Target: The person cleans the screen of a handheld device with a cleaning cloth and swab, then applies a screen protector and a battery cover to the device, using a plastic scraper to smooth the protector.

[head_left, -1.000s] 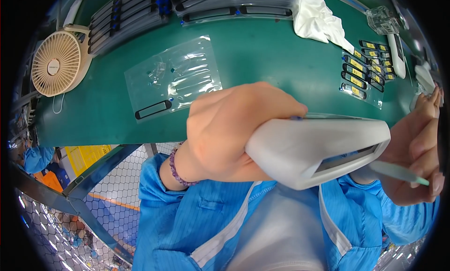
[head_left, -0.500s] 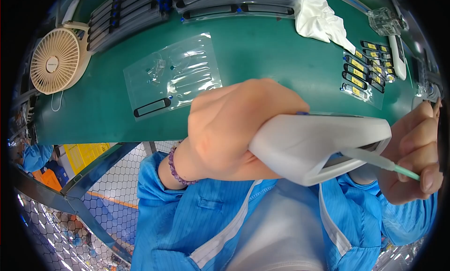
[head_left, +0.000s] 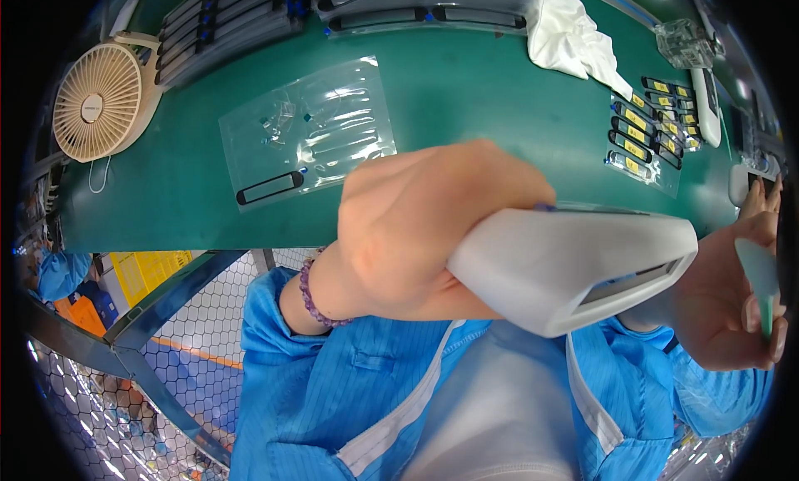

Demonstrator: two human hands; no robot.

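Note:
My left hand, with a purple bead bracelet at the wrist, is closed around a white hand-held device housing. The housing lies sideways in front of my chest, its slot-like open end facing right. Near the right edge my right hand pinches the green stick of a cleaning swab. The swab's pale, flat tip points upward, apart from the housing. Some fingers show just above that hand; whose they are I cannot tell.
A clear plastic sheet with a black-framed strip lies on the green table. Black parts with yellow labels are at right, beside a white cloth. A beige fan stands left; bagged black-framed parts line the back.
The swab has come out of the housing's opening and tipped upright as my right hand moved slightly right. My left hand keeps the housing in nearly the same place.

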